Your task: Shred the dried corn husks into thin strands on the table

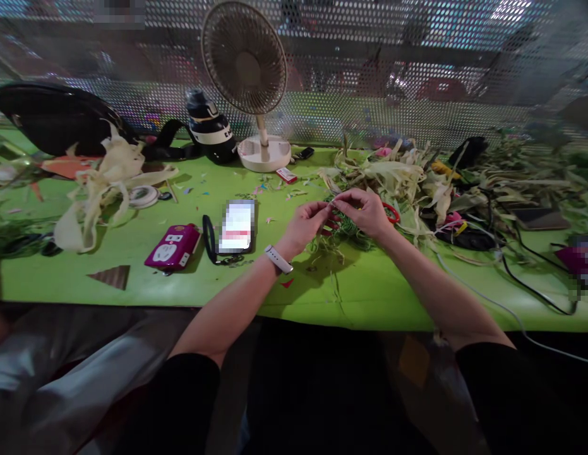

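My left hand and my right hand meet above the green table, fingertips pinched close together. Whatever lies between the fingertips is too small to make out. Just under and behind my fingers is a tangle of thin green strands, partly hidden by my right hand. A red ring-shaped handle shows beside my right wrist. Dry pale corn husks are heaped behind my right hand. On my left wrist sits a white band.
Left of my hands lie a lit phone and a magenta power adapter. A fan, a black bottle and a black bag stand at the back. Cables cross the right side. A perforated screen rises behind.
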A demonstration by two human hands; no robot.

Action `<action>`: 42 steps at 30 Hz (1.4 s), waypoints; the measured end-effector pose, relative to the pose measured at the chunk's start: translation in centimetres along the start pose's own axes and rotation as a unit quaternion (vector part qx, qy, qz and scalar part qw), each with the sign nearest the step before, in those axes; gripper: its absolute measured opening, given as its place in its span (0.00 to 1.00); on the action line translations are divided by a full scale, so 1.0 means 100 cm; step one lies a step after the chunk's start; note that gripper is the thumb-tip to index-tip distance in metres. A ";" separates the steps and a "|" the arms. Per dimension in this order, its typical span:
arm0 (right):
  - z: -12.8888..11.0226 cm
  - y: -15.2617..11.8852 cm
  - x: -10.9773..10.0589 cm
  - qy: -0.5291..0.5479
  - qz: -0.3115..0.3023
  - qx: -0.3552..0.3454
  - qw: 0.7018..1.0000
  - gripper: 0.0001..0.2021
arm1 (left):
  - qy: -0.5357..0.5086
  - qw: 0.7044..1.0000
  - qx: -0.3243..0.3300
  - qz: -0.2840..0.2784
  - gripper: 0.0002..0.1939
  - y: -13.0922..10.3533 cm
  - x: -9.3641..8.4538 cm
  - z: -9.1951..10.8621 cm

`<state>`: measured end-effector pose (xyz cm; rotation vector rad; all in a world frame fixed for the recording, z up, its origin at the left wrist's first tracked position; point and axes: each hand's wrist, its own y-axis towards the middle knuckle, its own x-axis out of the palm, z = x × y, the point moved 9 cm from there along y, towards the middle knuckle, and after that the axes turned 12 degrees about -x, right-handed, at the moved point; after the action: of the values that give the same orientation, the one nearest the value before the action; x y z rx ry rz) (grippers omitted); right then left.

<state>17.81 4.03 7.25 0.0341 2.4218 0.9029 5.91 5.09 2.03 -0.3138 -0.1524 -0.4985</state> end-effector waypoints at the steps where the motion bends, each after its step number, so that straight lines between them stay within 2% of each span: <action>1: -0.002 0.000 -0.001 -0.005 0.003 -0.008 1.000 0.11 | -0.002 1.000 -0.002 -0.001 0.06 -0.001 0.001 0.000; 6: -0.009 -0.001 -0.002 -0.047 0.005 -0.048 0.998 0.11 | -0.010 1.000 -0.007 -0.003 0.05 -0.003 0.002 0.002; 10: -0.015 -0.001 0.000 -0.130 -0.018 -0.103 0.986 0.12 | -0.006 1.000 -0.005 -0.003 0.06 -0.001 0.000 0.001; 14: -0.031 -0.006 0.004 -0.246 -0.028 -0.223 0.943 0.12 | -0.011 1.000 0.006 -0.009 0.07 -0.001 -0.001 0.001; 17: -0.039 -0.011 0.009 -0.320 -0.046 -0.283 0.903 0.12 | -0.017 1.000 0.011 -0.005 0.08 -0.001 -0.002 0.002; 21: -0.044 -0.017 0.015 -0.366 -0.068 -0.309 0.875 0.15 | -0.011 1.000 0.020 0.011 0.08 0.002 -0.005 0.002; 25: -0.049 -0.021 0.020 -0.400 -0.062 -0.322 0.856 0.18 | -0.020 0.999 0.034 0.026 0.09 0.004 -0.009 0.002; 29: -0.045 -0.021 0.021 -0.386 -0.050 -0.292 0.873 0.18 | -0.045 0.998 0.050 0.019 0.08 0.002 -0.010 0.004; 33: -0.048 -0.021 0.014 -0.341 -0.002 -0.296 0.892 0.15 | -0.054 0.997 0.059 0.014 0.06 0.001 -0.010 0.006; 39: -0.048 -0.018 0.007 -0.264 0.026 -0.283 0.922 0.14 | -0.024 0.996 0.080 0.003 0.08 0.004 -0.006 0.007; 42: -0.044 -0.014 0.000 -0.195 0.059 -0.249 0.947 0.12 | -0.001 0.996 0.090 -0.009 0.09 0.004 -0.002 0.007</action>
<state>15.79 0.26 9.14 0.1558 1.7928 1.3954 5.87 5.77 2.58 -0.1369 -0.2009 -0.4993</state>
